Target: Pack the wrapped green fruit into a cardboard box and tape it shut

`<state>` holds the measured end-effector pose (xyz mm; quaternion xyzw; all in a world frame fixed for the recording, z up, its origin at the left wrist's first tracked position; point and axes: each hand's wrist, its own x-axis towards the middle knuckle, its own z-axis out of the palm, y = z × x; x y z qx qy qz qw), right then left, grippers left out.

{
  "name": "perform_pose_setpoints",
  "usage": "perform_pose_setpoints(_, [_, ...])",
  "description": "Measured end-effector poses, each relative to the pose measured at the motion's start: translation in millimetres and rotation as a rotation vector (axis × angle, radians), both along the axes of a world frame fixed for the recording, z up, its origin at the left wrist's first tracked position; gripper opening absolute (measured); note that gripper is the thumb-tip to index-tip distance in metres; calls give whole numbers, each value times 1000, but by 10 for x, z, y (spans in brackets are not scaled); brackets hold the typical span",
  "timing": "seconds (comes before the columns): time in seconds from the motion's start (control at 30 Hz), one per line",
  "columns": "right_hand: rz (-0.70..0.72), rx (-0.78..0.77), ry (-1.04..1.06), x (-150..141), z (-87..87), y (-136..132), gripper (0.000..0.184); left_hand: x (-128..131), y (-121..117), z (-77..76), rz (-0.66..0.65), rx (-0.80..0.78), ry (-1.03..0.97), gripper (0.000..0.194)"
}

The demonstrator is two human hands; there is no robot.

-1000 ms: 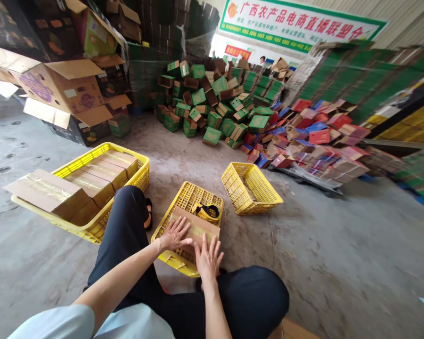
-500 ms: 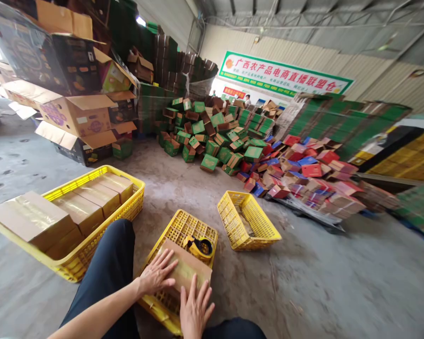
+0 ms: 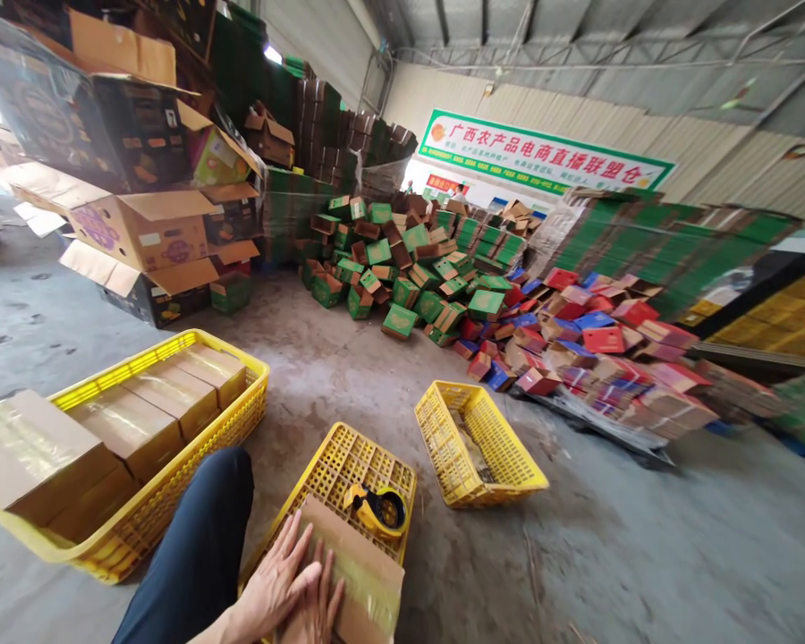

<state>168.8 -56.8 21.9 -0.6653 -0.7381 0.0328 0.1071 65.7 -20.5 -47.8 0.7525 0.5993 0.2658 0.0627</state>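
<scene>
On the middle crate (image 3: 322, 470), grid face up, I log one taped box (image 3: 368, 559), cut off by the lower frame edge. Hands on it: two. Left hand (image 3: 272, 572) and right hand (image 3: 314, 608) lie close together on the box's left part, overlapping; fingers extended, neither closed around anything. One tape dispenser (image 3: 377, 510), yellow and black, sits just beyond the box on that crate. Crate count: three, all yellow. Inside the left crate (image 3: 167, 496) I count four box tops (image 3: 167, 394), the nearest standing higher. Right crate (image 3: 443, 452) stands apart; contents unclear to me. One knee (image 3: 218, 501), dark trousers, shows between left and middle crates. Behind: one green heap (image 3: 402, 277) and one red-and-blue heap (image 3: 597, 340) of boxes, too jumbled to count.
</scene>
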Motion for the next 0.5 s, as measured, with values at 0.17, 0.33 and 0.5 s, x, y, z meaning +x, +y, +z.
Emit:
perform_pose_setpoints(0.17, [21, 1, 46, 93, 44, 20, 47, -67, 35, 157, -112, -2, 78, 59])
perform_pose_setpoints(0.33, [-116, 15, 15, 509, -67, -120, 45, -8, -75, 174, -124, 48, 185, 65])
perform_pose_setpoints(0.5, [-215, 75, -85, 863, -125, -255, 50, 12, -83, 130, -111, 89, 228, 68])
